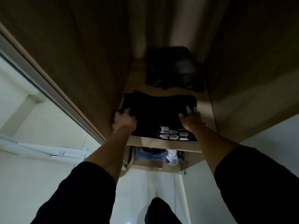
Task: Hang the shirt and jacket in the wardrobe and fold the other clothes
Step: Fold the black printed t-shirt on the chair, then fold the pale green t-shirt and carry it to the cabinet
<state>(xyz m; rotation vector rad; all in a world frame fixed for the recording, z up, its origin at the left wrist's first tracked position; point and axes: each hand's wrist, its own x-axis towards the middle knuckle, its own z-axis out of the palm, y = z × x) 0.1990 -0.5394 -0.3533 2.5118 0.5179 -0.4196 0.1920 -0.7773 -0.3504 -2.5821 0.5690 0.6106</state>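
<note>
Both hands are on the garment: your left hand [124, 119] curls over the near left edge of the folded black T-shirt [155, 117], thumb on top and fingers tucked under the fabric, and your right hand [191, 118] does the same at the right side, fingertips pressing down into the cloth. That two-sided hold looks chosen to keep the fold from opening while the bundle goes onto the shelf [163, 143].

From the head camera, the only view here: the T-shirt lies flat on the wooden board between your hands, its white printed lettering [174, 136] turned toward you, just this side of your right wrist. The near hem sits close to the shelf's front lip, so I'd judge the piece is not yet fully pushed in.

Beyond your fingertips, deeper in the wardrobe [84, 65], a dark folded pile [173, 70] rests against the back, apart from the T-shirt with bare board between them; too dim to say what it is. That gap suggests room to slide forward without crowding it.

Below your forearms, under the shelf, a lower compartment holds blue folded fabric [149, 153] and something white [172, 156] beside it. Above the far pile, pale cloth [161, 26] hangs down, likely something already hung.
</note>
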